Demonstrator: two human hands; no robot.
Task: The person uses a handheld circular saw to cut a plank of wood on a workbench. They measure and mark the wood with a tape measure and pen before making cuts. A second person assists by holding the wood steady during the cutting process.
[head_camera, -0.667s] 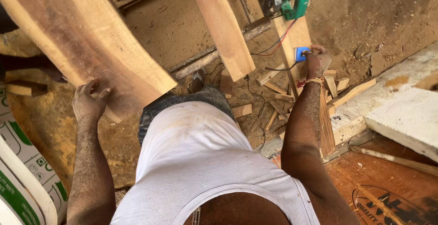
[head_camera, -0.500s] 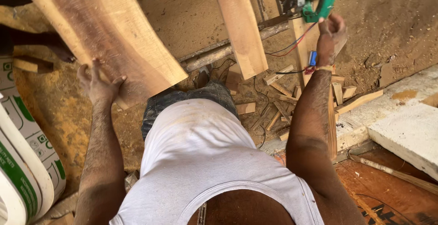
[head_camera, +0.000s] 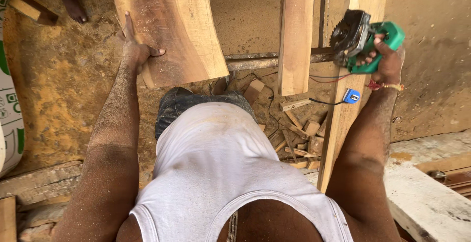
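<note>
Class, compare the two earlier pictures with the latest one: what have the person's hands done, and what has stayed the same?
The right hand has risen from the small blue block on its cable and taken hold of the green power saw, gripping its handle. The left hand stays pressed against the wide plank's edge. The narrow boards and the offcuts on the ground lie as before.

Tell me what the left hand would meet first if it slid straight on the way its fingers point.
The left hand lies on the edge of the wide wooden slab, fingers pointing up along it. Going straight on, it would likely just keep running along the slab's edge; nothing else shows in that line, though depth is unclear.
</note>
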